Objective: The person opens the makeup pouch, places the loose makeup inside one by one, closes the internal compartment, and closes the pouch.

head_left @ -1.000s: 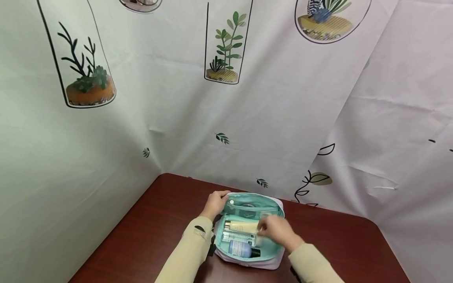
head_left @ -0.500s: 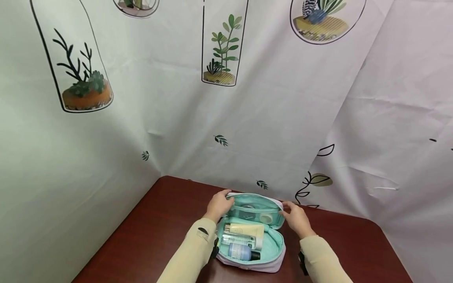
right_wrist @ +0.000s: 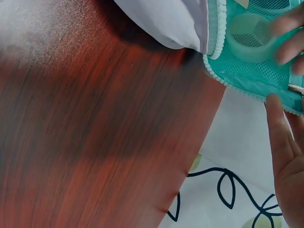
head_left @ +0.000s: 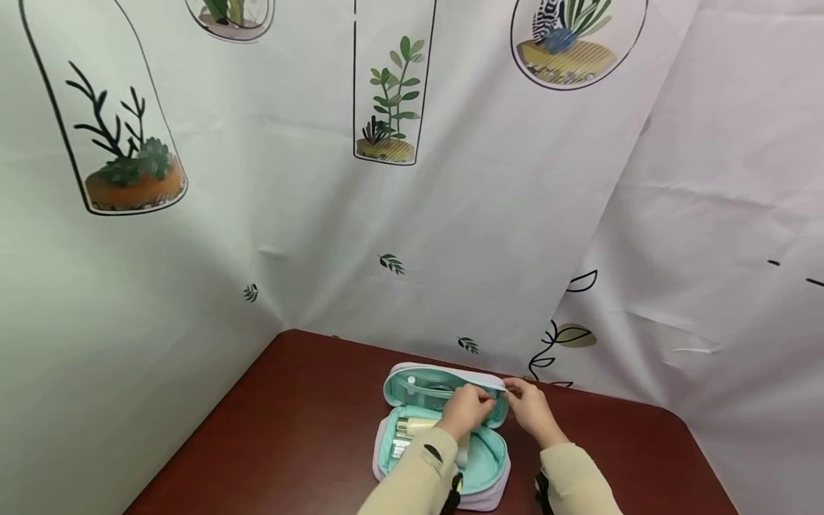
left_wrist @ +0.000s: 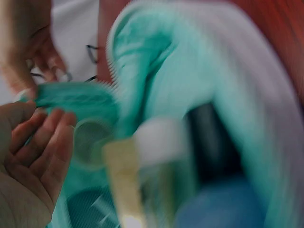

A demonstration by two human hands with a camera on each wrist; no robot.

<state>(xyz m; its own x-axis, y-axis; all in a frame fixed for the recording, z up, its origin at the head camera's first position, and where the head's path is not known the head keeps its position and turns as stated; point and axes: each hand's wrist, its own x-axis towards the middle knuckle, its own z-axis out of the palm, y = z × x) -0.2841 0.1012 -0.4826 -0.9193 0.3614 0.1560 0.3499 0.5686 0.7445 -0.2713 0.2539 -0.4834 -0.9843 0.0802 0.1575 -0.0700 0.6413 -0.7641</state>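
A lilac toiletry bag (head_left: 484,501) with a teal lining lies unzipped on the table, its lid (head_left: 398,390) folded back. My left hand (head_left: 465,413) reaches across the bag, thumb and forefinger pinching what looks like a small zipper pull (right_wrist: 295,89) at the right end of the lid's mesh pocket. At the lid's right corner, my right hand (head_left: 531,413) grips the edge between thumb and fingers. A round pale container (right_wrist: 249,40) shows through the mesh. Below lie a yellow tube (head_left: 418,425), a clear bottle (head_left: 399,448) and a blue bottle (left_wrist: 221,204), which my left forearm hides in the head view.
The bag stands on a dark red wooden table (head_left: 309,429), near its back edge. Behind and to the left hangs a pale cloth (head_left: 489,214) printed with plants in glass jars.
My right hand left the bag's contents and took hold of the lid's right corner. My left hand then let go of the left corner and crossed to the right end of the mesh pocket.
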